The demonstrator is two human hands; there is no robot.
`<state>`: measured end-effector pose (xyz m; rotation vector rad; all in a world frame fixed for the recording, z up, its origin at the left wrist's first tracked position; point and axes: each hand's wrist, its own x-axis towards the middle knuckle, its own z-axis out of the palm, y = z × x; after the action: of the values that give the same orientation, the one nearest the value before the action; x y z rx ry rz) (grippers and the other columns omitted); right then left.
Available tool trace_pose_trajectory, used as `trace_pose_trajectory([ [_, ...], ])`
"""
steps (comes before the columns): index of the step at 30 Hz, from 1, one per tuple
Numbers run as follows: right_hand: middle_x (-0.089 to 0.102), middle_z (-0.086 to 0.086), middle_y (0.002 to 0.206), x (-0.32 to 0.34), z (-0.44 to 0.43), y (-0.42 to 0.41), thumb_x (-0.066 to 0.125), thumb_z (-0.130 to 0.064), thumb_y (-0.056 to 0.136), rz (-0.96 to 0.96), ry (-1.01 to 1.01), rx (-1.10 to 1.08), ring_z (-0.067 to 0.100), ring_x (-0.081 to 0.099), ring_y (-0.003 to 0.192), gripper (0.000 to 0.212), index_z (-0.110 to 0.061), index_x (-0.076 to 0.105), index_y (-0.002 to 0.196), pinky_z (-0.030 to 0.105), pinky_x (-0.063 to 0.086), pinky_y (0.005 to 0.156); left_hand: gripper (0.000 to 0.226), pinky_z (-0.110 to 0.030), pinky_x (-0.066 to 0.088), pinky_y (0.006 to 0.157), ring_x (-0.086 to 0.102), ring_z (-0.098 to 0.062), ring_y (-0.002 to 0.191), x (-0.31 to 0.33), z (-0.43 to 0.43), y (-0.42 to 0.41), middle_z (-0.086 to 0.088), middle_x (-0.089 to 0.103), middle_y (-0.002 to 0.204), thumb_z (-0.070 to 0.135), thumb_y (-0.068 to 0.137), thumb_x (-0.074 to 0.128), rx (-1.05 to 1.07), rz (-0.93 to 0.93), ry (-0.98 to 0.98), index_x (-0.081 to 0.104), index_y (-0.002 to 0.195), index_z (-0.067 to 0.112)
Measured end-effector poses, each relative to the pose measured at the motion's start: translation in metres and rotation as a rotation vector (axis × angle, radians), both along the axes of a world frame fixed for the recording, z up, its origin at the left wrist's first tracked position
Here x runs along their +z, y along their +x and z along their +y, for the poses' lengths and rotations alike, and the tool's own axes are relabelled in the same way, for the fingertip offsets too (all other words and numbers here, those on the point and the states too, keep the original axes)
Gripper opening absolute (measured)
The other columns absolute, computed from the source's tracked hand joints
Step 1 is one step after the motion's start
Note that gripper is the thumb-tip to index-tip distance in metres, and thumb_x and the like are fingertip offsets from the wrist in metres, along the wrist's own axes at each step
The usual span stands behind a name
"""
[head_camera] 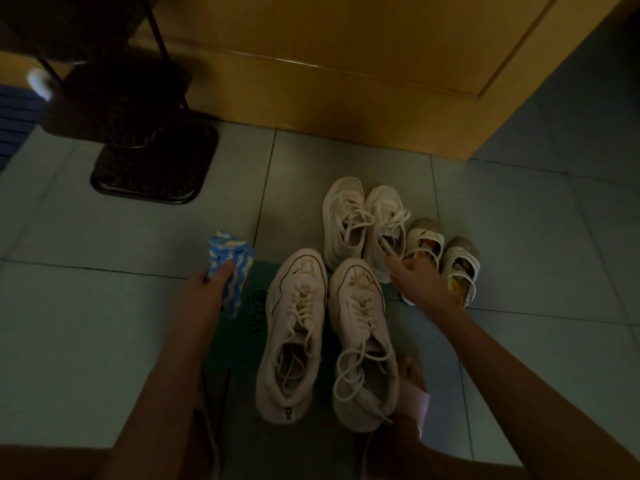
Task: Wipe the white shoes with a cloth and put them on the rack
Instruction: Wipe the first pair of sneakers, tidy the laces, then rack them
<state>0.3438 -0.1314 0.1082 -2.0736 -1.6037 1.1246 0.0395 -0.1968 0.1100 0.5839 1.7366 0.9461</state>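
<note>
2 white shoes [294,327] atop green box [242,337]

Left hand [211,282]: bare.
Right hand [415,282]: bare.
Left forearm [166,368]: bare along all its visible length.
Right forearm [519,358]: bare as well, long and slim.
Foot [410,370]: bare toes, partly hidden.
Slipper [421,405]: pale pink, one wide band over the foot.

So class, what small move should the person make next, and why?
Probably grip the far sneaker with the right hand and lift it: that hand is at its heel, and the left hand holds the cloth ready.
</note>
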Motion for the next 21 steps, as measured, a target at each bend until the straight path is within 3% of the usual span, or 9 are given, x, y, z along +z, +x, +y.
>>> trace_pose_trajectory([
  [4,0.036,0.004,0.048,0.009,0.009,-0.015,0.049,-0.05,0.089,0.02,0.014,0.039,0.021,0.038,0.049,0.056,-0.017,0.035,0.046,0.032,0.031,0.058,0.038,-0.052,0.046,0.097,0.06,-0.035,0.103,-0.002,0.0,-0.003,-0.019,0.063,0.111,0.037,0.092,0.052,0.004,0.019,-0.01,0.058,0.115,0.008],
  [11,0.034,0.002,0.049,0.017,0.016,-0.023,0.044,-0.051,0.091,-0.19,0.014,0.188,0.017,0.035,0.048,0.055,-0.018,0.032,0.048,0.032,0.027,0.055,0.037,-0.05,0.048,0.093,0.062,-0.033,0.098,-0.005,-0.001,-0.007,-0.017,0.065,0.108,0.043,0.089,0.054,0.011,0.026,-0.023,0.059,0.11,0.012],
  [14,0.038,0.002,0.049,0.018,0.016,-0.026,0.046,-0.049,0.09,-0.089,0.043,0.121,0.018,0.038,0.049,0.055,-0.017,0.036,0.047,0.031,0.031,0.057,0.03,-0.04,0.049,0.088,0.061,-0.028,0.094,-0.002,0.0,-0.005,-0.013,0.064,0.102,0.035,0.092,0.052,0.018,0.01,-0.015,0.059,0.11,0.011],
  [19,0.04,0.002,0.05,0.026,0.024,-0.058,0.047,-0.06,0.086,0.025,0.002,0.194,0.017,0.04,0.048,0.057,-0.018,0.037,0.049,0.033,0.035,0.059,0.026,-0.048,0.049,0.094,0.063,-0.032,0.099,-0.002,-0.002,-0.006,-0.014,0.065,0.106,0.038,0.091,0.053,0.025,0.006,0.012,0.058,0.107,0.018],
  [21,0.04,0.0,0.05,0.026,0.028,-0.078,0.046,-0.059,0.087,-0.031,0.008,0.263,0.016,0.04,0.047,0.054,-0.018,0.039,0.051,0.03,0.034,0.056,0.033,-0.051,0.048,0.095,0.062,-0.032,0.101,-0.003,-0.002,-0.007,-0.013,0.065,0.109,0.044,0.087,0.057,0.036,0.001,0.001,0.06,0.106,0.018],
])
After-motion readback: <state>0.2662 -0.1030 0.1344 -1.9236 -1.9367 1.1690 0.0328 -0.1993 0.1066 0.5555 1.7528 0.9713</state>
